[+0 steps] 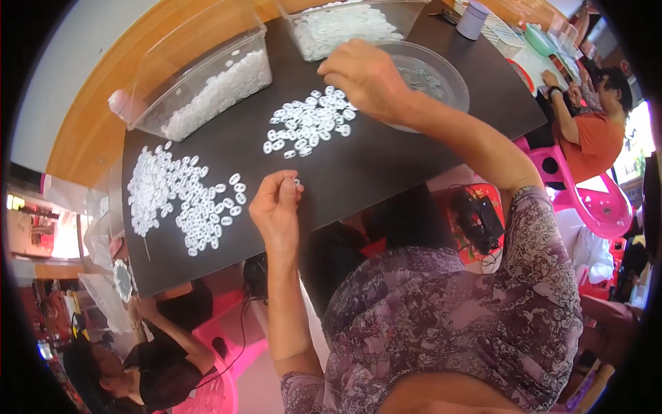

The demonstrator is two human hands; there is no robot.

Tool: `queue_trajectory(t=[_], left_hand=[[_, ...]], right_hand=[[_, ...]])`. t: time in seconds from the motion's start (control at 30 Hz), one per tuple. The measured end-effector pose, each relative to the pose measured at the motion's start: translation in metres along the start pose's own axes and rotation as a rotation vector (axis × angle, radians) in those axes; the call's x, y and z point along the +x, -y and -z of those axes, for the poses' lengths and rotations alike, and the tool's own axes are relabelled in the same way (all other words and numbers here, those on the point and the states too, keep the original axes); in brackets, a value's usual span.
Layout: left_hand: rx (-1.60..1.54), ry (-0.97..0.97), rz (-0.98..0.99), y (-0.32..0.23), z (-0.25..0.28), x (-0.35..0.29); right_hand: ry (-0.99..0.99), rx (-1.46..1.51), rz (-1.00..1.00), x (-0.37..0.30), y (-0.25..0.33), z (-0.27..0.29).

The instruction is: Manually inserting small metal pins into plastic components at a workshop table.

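My left hand (277, 207) is closed near the table's front edge, pinching a small white oval piece (297, 182) between thumb and forefinger. My right hand (369, 79) hovers over the far end of a loose pile of white oval pieces (303, 125), its fingers bent together; whatever they hold, if anything, is hidden. Beside that hand lies a round clear plastic tray (456, 86) with small clear or pale bits in it. To the left spreads a larger pile of the same white ovals (155, 186), with dark marks on their faces.
Two clear plastic bins, a left one (200, 77) and a far one (414, 14), hold many white pieces on the dark table (227, 148). A grey-lavender cup (473, 21) stands at the back right. People sit at lower left and far right, near pink plastic chairs (600, 200).
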State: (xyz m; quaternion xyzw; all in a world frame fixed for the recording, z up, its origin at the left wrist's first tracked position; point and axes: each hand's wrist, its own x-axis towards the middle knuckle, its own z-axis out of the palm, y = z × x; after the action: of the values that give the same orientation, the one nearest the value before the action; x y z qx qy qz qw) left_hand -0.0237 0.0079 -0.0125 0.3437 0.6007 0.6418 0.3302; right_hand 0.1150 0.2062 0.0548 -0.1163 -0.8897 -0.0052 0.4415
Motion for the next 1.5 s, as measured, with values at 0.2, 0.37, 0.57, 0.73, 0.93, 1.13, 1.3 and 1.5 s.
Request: queue_trajectory(t=[0.2,0.37,0.57,0.73,0.93,1.13,1.3,1.5], left_hand=[[-0.026,-0.003,0.012,-0.006,0.001,-0.016],[-0.100,-0.037,-0.026,0.001,-0.005,-0.022],[-0.096,-0.052,-0.037,0.001,-0.008,-0.031],[-0.096,-0.035,-0.053,0.004,-0.012,-0.034],[-0.107,-0.005,-0.012,0.001,-0.014,-0.038],[-0.222,-0.068,-0.005,-0.002,-0.015,-0.041],[-0.253,-0.073,0.034,-0.002,-0.015,-0.045],[-0.339,-0.060,0.093,-0.003,-0.015,-0.045]], right_hand=[[0.092,-0.049,-0.211,-0.030,-0.045,0.036],[0.252,0.059,-0.629,-0.065,-0.076,0.057],[0.396,-0.053,-0.434,-0.082,-0.073,0.035],[0.518,-0.166,-0.304,-0.082,-0.058,0.024],[0.561,-0.231,-0.217,-0.083,-0.059,0.015],[0.632,-0.251,-0.231,-0.079,-0.057,0.016],[0.632,-0.255,-0.207,-0.082,-0.055,0.017],[0.479,-0.246,-0.144,-0.085,-0.048,0.018]])
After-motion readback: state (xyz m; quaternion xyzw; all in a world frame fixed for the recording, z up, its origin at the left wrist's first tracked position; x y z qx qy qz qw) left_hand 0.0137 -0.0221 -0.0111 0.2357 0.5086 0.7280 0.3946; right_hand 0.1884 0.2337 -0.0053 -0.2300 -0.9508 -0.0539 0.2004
